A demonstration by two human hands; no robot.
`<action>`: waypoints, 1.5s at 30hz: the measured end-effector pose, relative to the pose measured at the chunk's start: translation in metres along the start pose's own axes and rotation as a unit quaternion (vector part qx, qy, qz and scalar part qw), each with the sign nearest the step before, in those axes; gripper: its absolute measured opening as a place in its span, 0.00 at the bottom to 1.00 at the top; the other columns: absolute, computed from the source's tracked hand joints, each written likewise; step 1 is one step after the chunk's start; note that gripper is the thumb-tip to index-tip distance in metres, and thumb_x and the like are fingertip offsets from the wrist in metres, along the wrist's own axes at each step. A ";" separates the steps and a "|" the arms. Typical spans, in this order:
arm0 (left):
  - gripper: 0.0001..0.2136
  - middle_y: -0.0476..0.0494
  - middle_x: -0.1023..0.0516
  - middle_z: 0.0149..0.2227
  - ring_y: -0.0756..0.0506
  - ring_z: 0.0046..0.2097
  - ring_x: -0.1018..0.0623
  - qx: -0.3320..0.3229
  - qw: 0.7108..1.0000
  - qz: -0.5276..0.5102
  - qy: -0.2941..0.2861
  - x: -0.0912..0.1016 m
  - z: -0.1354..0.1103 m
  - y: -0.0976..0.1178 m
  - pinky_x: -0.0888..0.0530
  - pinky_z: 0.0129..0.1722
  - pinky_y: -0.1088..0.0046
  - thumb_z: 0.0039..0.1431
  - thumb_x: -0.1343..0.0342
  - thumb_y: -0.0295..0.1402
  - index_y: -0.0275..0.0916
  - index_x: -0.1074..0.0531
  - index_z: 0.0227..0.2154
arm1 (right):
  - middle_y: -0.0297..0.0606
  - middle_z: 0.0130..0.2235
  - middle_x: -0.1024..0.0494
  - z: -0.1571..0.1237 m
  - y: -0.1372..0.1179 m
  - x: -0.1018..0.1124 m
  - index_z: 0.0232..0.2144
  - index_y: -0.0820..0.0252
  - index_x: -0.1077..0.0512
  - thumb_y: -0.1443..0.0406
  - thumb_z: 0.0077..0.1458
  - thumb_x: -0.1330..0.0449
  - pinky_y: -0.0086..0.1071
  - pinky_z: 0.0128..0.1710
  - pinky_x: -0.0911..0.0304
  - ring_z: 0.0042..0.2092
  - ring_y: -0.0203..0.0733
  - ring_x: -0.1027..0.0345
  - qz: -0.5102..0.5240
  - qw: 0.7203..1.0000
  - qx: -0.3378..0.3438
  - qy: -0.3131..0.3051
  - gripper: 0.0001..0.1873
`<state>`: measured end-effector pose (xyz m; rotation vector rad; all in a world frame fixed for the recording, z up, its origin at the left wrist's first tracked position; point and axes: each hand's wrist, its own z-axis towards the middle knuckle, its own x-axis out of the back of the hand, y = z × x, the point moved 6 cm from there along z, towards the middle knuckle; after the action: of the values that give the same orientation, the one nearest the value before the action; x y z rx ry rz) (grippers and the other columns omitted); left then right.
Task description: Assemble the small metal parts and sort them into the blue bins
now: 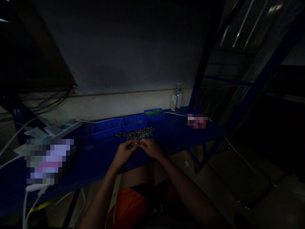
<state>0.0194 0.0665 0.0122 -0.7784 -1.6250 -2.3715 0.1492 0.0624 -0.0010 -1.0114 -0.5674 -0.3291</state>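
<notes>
My left hand [125, 151] and my right hand [150, 148] meet over the front of a blue table [100, 156]. Their fingertips are pinched together on some small part between them that I cannot make out in the dim light. Just beyond the hands lies a heap of small metal parts [136, 133] on the table top. Behind the heap stand three blue trays: a left one [106, 128], a middle one [134, 122] with a few parts in it, and a right one [154, 113] holding green pieces.
A plastic bottle [176, 99] stands at the wall behind the trays. A power strip [63, 128] with white cables lies at the left. Blue shelf posts [197, 95] rise at the right. The room is very dark.
</notes>
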 end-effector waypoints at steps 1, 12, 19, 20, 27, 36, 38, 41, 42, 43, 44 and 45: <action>0.18 0.42 0.22 0.36 0.43 0.37 0.24 0.004 1.000 0.000 0.004 0.000 0.001 -0.001 0.29 0.40 0.69 0.50 0.46 0.43 0.35 0.26 0.38 | 0.33 0.32 0.24 0.000 0.000 0.000 0.31 0.57 0.30 0.65 0.56 0.48 0.25 0.34 0.42 0.34 0.35 0.32 -0.002 1.000 0.002 0.000 0.07; 0.13 0.44 0.24 0.34 0.46 0.37 0.25 -0.001 0.998 -0.045 0.047 0.003 0.001 -0.008 0.30 0.40 0.71 0.51 0.46 0.39 0.35 0.30 0.34 | 0.34 0.30 0.25 0.000 0.007 0.001 0.33 0.60 0.30 0.61 0.57 0.50 0.25 0.35 0.40 0.33 0.34 0.31 0.062 0.997 -0.019 0.031 0.11; 0.13 0.45 0.23 0.30 0.46 0.33 0.26 -0.002 1.000 0.005 -0.001 -0.004 -0.005 -0.008 0.30 0.35 0.72 0.51 0.47 0.40 0.35 0.27 0.33 | 0.35 0.32 0.24 -0.004 0.002 -0.001 0.32 0.59 0.29 0.60 0.56 0.48 0.27 0.34 0.40 0.34 0.36 0.31 0.050 0.998 -0.022 0.027 0.11; 0.13 0.44 0.23 0.30 0.46 0.32 0.25 -0.003 1.000 0.009 0.001 -0.004 -0.006 -0.008 0.29 0.34 0.72 0.51 0.47 0.40 0.35 0.27 0.33 | 0.35 0.32 0.24 -0.005 0.002 -0.002 0.32 0.59 0.28 0.60 0.55 0.48 0.27 0.33 0.40 0.33 0.36 0.31 0.049 0.998 -0.019 0.026 0.11; 0.14 0.43 0.21 0.36 0.43 0.37 0.24 -0.003 1.000 0.025 0.013 -0.001 -0.006 -0.003 0.30 0.40 0.70 0.53 0.50 0.40 0.37 0.25 0.36 | 0.34 0.31 0.24 -0.004 0.008 0.000 0.33 0.60 0.29 0.60 0.56 0.49 0.27 0.35 0.39 0.34 0.35 0.31 0.075 0.996 -0.025 0.039 0.11; 0.15 0.44 0.22 0.37 0.44 0.39 0.25 -0.017 0.998 0.062 0.026 0.004 -0.003 0.001 0.32 0.41 0.72 0.56 0.53 0.41 0.38 0.26 0.34 | 0.35 0.32 0.26 0.000 -0.004 -0.002 0.31 0.59 0.32 0.63 0.59 0.53 0.27 0.38 0.42 0.35 0.35 0.32 -0.032 0.999 0.031 0.007 0.12; 0.15 0.43 0.22 0.37 0.43 0.39 0.25 -0.019 0.997 0.076 0.027 0.003 -0.002 0.001 0.32 0.42 0.71 0.56 0.53 0.42 0.38 0.27 0.33 | 0.35 0.32 0.26 0.000 -0.004 -0.002 0.32 0.58 0.32 0.63 0.59 0.53 0.27 0.37 0.41 0.35 0.35 0.32 -0.041 0.999 0.026 0.010 0.11; 0.15 0.42 0.23 0.37 0.43 0.40 0.26 -0.031 0.995 0.094 0.023 0.001 -0.002 0.004 0.32 0.42 0.70 0.57 0.54 0.42 0.38 0.27 0.33 | 0.35 0.34 0.25 -0.001 0.000 -0.002 0.35 0.58 0.32 0.63 0.57 0.50 0.27 0.37 0.40 0.36 0.36 0.31 -0.019 1.000 0.005 0.014 0.08; 0.15 0.42 0.23 0.37 0.43 0.40 0.26 -0.034 0.994 0.098 0.019 0.000 -0.003 0.005 0.32 0.42 0.70 0.57 0.55 0.42 0.38 0.27 0.33 | 0.35 0.34 0.24 -0.001 0.001 -0.002 0.36 0.58 0.32 0.63 0.57 0.49 0.27 0.37 0.40 0.36 0.36 0.31 -0.008 1.000 -0.001 0.014 0.08; 0.15 0.42 0.23 0.36 0.43 0.39 0.25 -0.036 0.994 0.100 0.016 -0.001 -0.003 0.006 0.32 0.41 0.71 0.57 0.55 0.41 0.38 0.28 0.33 | 0.35 0.35 0.24 -0.001 0.003 -0.003 0.37 0.57 0.32 0.63 0.56 0.48 0.27 0.37 0.39 0.36 0.36 0.30 0.002 1.000 -0.006 0.015 0.08; 0.15 0.43 0.23 0.35 0.43 0.39 0.25 -0.036 0.994 0.102 0.014 -0.001 -0.003 0.007 0.32 0.40 0.72 0.57 0.55 0.41 0.38 0.28 0.33 | 0.35 0.35 0.24 -0.001 0.004 -0.003 0.37 0.57 0.32 0.63 0.56 0.48 0.27 0.37 0.39 0.36 0.36 0.30 0.009 1.000 -0.010 0.019 0.08; 0.14 0.44 0.23 0.34 0.44 0.38 0.25 -0.035 0.994 0.104 0.014 -0.001 -0.003 0.007 0.32 0.39 0.72 0.57 0.55 0.41 0.39 0.28 0.32 | 0.35 0.35 0.24 -0.001 0.005 -0.003 0.38 0.57 0.32 0.63 0.56 0.47 0.27 0.37 0.39 0.36 0.36 0.30 0.015 1.000 -0.012 0.023 0.08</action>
<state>0.0224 0.0604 0.0164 -0.8774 -1.3826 -2.2922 0.1497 0.0642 -0.0060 -1.0318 -0.5081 -0.3320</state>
